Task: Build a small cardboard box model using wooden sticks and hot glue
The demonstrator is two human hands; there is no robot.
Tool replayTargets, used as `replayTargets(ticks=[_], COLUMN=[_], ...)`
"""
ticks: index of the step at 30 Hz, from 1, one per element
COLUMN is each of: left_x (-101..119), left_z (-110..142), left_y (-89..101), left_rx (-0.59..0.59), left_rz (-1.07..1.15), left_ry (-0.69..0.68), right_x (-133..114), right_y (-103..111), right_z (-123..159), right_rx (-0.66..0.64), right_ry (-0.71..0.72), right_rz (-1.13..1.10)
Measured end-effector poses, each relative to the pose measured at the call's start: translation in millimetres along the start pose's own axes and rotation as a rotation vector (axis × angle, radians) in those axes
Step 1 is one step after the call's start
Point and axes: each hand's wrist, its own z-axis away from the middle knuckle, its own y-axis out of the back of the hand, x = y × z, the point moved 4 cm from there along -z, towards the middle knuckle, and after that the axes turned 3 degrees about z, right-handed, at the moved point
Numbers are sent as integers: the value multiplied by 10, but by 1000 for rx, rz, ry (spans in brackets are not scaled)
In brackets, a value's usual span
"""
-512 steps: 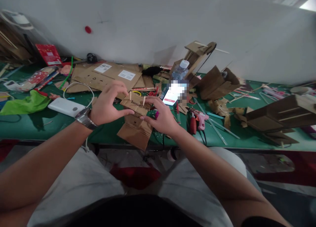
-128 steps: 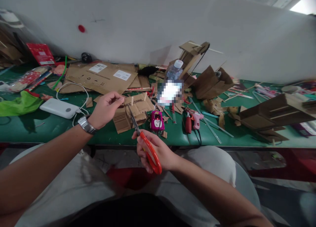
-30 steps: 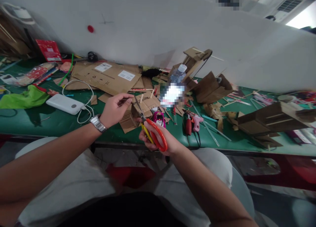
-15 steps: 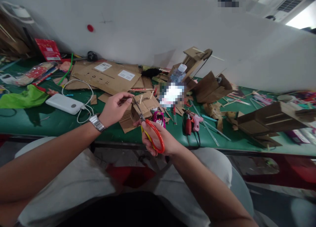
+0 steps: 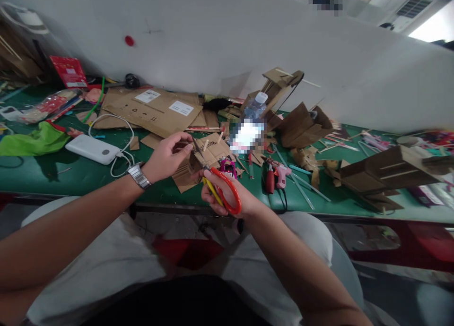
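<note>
My right hand (image 5: 225, 193) is wrapped round the handles of a pair of scissors (image 5: 230, 190), one loop red-orange and the other yellow. The blades point up and left, to the fingertips of my left hand (image 5: 172, 156). Those fingers are pinched together; whatever is between them is too small to make out. Just behind the blades sits a small cardboard box (image 5: 214, 149) with printed letters and two short wooden sticks standing up from its top. A purple device with a dark face (image 5: 227, 167) lies against its right side, partly hidden by my right hand.
A lit phone (image 5: 247, 136) leans before a plastic bottle (image 5: 256, 106). To the right lie a pink glue gun (image 5: 283, 175) and clear glue sticks. A white power bank (image 5: 92, 149) with a cable and flattened cardboard (image 5: 152, 111) are on the left. Cardboard models stand at right.
Earlier both hands were at the cardboard box without scissors; later the scissors are in my right hand. Over the last second the scissors and the box shift only slightly, while my left hand stays pinched.
</note>
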Motion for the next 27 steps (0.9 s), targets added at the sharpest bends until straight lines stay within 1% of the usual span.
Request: replayTargets(ticks=[3, 8, 11, 16, 21, 24, 27], left_x=[-10, -62, -80, -90, -116, -128, -139], left_z=[-7, -9, -10, -10, -16, -27, -33], left_y=[-6, -12, -18, -30, -16, 3, 24], left_rx=[-26, -21, -36, -48, -25, -11, 15], left_rz=[25, 107, 125, 155, 200, 204, 139], left_ry=[13, 59, 65, 51, 66, 55, 48], right_x=[-6, -22, -32, 5, 51, 83, 119], right_y=[8, -6, -15, -25, -40, -10, 35], right_z=[-9, 19, 37, 27, 19, 24, 20], right_rx=[53, 81, 96, 64, 9, 18, 29], right_ry=[17, 41, 58, 57, 26, -6, -8], right_rz=[97, 183, 230, 249, 228, 231, 263])
